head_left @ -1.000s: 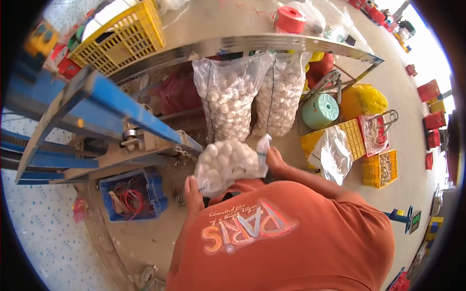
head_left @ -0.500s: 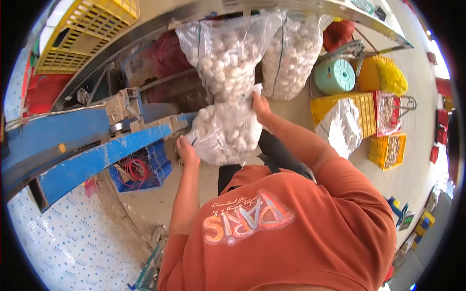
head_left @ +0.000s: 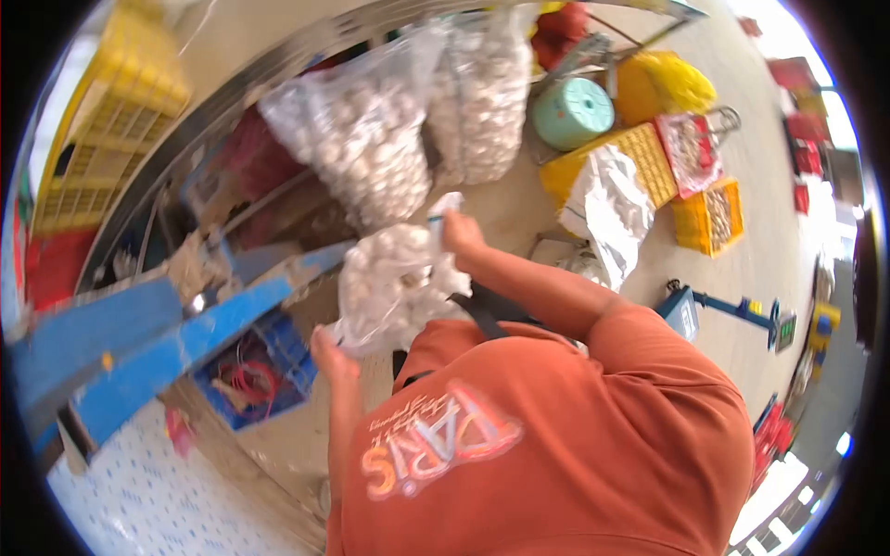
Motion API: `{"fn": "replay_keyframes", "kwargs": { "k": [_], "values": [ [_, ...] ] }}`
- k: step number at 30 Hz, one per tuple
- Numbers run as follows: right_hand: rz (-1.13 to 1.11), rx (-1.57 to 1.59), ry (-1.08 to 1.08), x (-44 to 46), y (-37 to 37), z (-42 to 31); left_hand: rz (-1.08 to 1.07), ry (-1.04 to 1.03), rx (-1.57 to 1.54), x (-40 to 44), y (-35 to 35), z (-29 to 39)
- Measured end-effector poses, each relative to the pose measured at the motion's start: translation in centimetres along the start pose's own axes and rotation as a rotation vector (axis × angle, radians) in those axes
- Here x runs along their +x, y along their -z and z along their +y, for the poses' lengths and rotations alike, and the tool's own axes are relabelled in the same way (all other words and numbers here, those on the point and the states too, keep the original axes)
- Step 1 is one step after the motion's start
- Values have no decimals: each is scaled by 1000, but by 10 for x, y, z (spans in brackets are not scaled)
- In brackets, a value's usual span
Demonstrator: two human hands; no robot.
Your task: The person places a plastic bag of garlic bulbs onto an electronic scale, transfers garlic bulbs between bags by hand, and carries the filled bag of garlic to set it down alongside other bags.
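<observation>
A clear plastic bag of whitish, bulb-like pieces [head_left: 389,278] hangs between my two hands, in front of my body. My right hand [head_left: 459,233] is closed round the gathered upper corner of this bag. At its lower left edge, my left hand [head_left: 336,354] pinches the plastic. Just beyond the held bag stands a taller clear bag of similar pieces [head_left: 371,148], with another full bag [head_left: 479,111] beside it to the right.
Blue metal beams [head_left: 185,347] cross the left side above a blue crate [head_left: 250,371]. A yellow crate [head_left: 663,162], a mint-green drum [head_left: 573,113] and a small yellow crate [head_left: 709,220] stand at the right. A scale [head_left: 686,315] is farther right.
The view has swung, so the standing bags now sit farther left. Both hands still hold the small bag, which has changed shape and now lies a little lower than half a second ago.
</observation>
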State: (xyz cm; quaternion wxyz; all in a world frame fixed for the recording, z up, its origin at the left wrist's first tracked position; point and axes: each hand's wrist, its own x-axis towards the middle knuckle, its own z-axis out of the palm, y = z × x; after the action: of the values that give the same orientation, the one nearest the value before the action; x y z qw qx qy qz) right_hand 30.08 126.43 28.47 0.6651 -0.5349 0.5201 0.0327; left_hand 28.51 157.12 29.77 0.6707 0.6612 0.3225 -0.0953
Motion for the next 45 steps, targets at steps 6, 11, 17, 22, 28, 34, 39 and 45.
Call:
{"fn": "replay_keyframes", "kwargs": {
  "k": [6,11,17,22,28,34,39,45],
  "values": [
    [-132,-47,-48,80,-42,-25,54,-122,-13,50,-64,23],
    [-97,-458,585,87,-19,-48,-137,-460,500,90,-104,15],
    [148,-184,500,-1,188,37,-35,-661,879,157,-122,18],
    [582,-493,-222,-91,329,262,29,-568,1030,177,-132,33],
    [384,-479,-582,-125,381,385,391,-1209,1346,45,-176,41],
    [597,-258,-552,-30,439,459,-861,-1317,1791,-132,-248,-71],
    [455,-223,-876,88,497,497,-1417,-724,1902,-184,-263,-137],
    [922,-216,-1163,195,541,550,-1245,-316,2289,-114,-227,-128]
  ]
}}
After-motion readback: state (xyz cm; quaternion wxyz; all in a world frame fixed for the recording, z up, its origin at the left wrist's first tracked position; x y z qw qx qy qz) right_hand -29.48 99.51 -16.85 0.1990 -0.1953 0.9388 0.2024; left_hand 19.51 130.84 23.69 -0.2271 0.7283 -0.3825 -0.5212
